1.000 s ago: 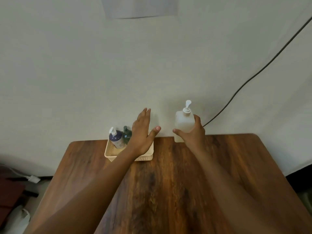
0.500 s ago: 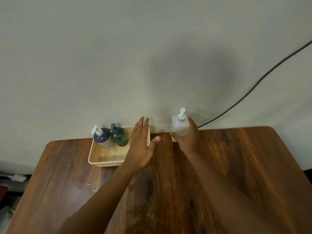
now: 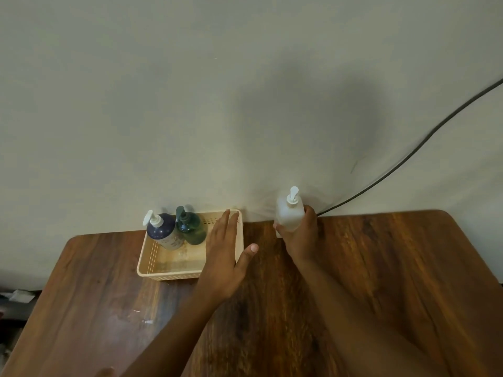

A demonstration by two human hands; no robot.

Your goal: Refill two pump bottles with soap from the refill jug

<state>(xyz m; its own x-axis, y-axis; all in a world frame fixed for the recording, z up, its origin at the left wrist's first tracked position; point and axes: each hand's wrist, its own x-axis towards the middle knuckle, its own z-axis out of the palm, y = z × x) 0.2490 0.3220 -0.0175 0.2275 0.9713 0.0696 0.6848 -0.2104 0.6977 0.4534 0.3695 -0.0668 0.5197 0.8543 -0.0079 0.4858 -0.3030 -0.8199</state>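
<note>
A white pump bottle stands upright at the table's far edge, and my right hand grips it from the near side. A cream perforated basket sits at the far left of centre. Inside its back left corner stand a dark blue pump bottle with a white pump and a green pump bottle with a dark pump. My left hand hovers flat over the basket's right part, fingers together and thumb spread, holding nothing. No refill jug is in view.
The wooden table has rounded far corners and stands against a pale wall. A black cable runs down the wall to the table's edge just right of the white bottle. Clutter lies on the floor at the left.
The view has shifted, so everything sits lower and further left in frame. My left hand has dropped lower over the basket. The right hand stays on the white bottle.
</note>
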